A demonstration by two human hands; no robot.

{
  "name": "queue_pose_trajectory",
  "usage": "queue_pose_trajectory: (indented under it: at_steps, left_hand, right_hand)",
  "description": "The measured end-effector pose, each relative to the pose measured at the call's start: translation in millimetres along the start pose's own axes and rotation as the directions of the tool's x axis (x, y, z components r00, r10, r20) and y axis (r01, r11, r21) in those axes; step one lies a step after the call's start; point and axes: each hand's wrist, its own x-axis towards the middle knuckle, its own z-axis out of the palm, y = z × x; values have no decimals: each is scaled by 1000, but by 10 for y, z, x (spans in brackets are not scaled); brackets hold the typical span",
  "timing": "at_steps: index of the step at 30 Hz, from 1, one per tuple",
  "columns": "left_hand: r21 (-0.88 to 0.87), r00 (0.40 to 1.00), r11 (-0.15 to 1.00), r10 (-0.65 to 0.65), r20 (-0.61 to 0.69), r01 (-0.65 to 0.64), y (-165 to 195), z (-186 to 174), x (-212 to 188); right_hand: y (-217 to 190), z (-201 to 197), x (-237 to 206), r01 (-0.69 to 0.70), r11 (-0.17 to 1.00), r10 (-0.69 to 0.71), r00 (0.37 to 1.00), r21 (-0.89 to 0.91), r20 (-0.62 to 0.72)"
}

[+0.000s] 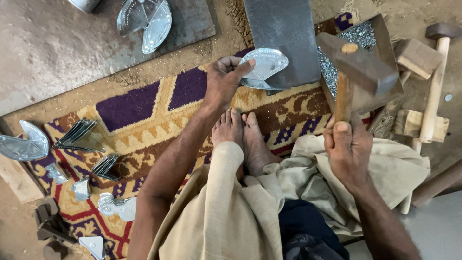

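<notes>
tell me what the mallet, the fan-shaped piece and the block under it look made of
The mallet in the right hand looks like wood: brown, matte, worn head and handle. The fan-shaped piece pinched by the left hand looks like thin sheet metal, silvery and shiny with stamped dots. The block looks like dull grey steel or iron.

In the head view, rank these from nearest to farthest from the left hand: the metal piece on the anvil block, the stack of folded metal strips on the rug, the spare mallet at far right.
1. Metal piece: touching the left hand, on the block ahead.
2. Stack of folded strips: on the rug, off to the left.
3. Spare mallet: far right, past the right hand.
</notes>
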Motion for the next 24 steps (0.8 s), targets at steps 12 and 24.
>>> queue_pose_trajectory:
  at_steps: [12, 24]
  left_hand:
    - [-19, 998, 998, 60, 7, -60, -68, 1, 59]
    - [-78, 997, 995, 65, -28, -67, -111, -61, 124]
  right_hand:
    - [0, 79, 90, -171, 942, 173, 985, -288, -17]
    - [184, 168, 180, 10, 926, -56, 992, -377, -112]
